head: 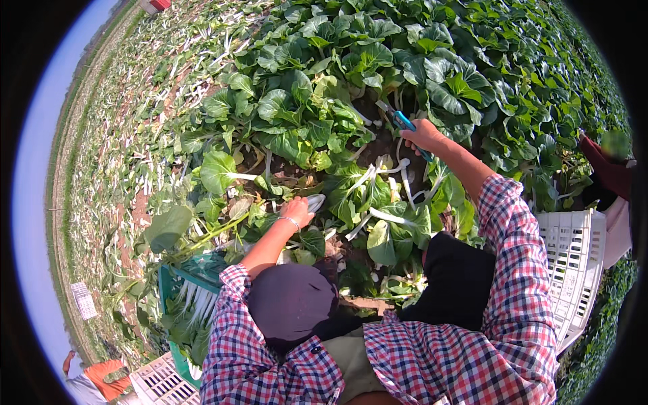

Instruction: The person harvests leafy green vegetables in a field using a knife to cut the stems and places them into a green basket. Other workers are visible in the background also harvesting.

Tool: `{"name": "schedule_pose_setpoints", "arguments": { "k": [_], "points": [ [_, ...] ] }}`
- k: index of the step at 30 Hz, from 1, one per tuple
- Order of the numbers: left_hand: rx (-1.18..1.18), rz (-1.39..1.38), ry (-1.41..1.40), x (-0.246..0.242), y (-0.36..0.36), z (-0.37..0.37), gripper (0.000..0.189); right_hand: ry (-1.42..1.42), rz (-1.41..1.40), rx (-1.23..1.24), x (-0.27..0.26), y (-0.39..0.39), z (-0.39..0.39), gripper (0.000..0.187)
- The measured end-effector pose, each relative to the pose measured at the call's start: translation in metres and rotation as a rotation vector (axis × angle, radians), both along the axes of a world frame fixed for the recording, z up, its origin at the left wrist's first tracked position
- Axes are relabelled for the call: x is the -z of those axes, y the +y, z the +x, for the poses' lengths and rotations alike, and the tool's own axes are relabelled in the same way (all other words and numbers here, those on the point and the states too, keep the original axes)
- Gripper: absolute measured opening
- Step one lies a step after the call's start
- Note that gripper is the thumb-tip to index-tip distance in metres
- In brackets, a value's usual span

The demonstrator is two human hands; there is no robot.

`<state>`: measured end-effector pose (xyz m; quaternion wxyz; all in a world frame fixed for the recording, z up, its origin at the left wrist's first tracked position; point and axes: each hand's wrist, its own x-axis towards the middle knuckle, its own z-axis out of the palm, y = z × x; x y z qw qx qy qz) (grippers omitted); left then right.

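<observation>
My right hand (424, 135) grips a teal-handled knife (403, 121). Its short blade points up and left, close to the stem bases of leafy bok choy plants (458, 86) still standing in the soil. Lower and to the left, my left hand (297, 214) is closed around a bok choy head (316, 202), its pale base showing past the fingers. Loose bok choy leaves (390, 220) with white stalks lie on the ground between my knees and the knife.
A green crate (169, 288) holding bok choy stands by my left side. White plastic crates stand at right (569, 263) and lower left (164, 379). Another person (615, 197) is at the far right, one more (104, 382) at lower left. Cut leaves litter the field (136, 152) leftward.
</observation>
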<state>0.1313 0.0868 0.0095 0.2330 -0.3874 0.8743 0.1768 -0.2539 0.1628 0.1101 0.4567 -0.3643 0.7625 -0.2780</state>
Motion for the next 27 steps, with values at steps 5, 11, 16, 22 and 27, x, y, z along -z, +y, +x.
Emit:
{"name": "schedule_pose_setpoints", "arguments": {
  "k": [5, 11, 16, 22, 27],
  "points": [
    [0.024, -0.248, 0.025, 0.034, 0.017, 0.005, 0.061, -0.159, 0.084, 0.015, 0.101, -0.023, -0.005, 0.029],
    [-0.054, -0.215, 0.081, 0.037, 0.004, 0.008, 0.048, -0.080, 0.104, -0.064, 0.156, -0.029, -0.001, 0.035],
    [-0.273, 0.217, 0.233, -0.024, -0.008, -0.004, 0.050, -0.118, 0.137, -0.026, 0.165, -0.018, -0.003, 0.034],
    [0.264, 0.389, 0.433, -0.104, -0.016, -0.096, 0.057, -0.127, 0.175, -0.085, 0.167, -0.009, -0.008, 0.029],
    [0.589, 0.043, 0.251, -0.085, -0.026, -0.198, 0.042, -0.115, 0.136, -0.093, 0.179, -0.005, -0.013, 0.029]
  ]
}}
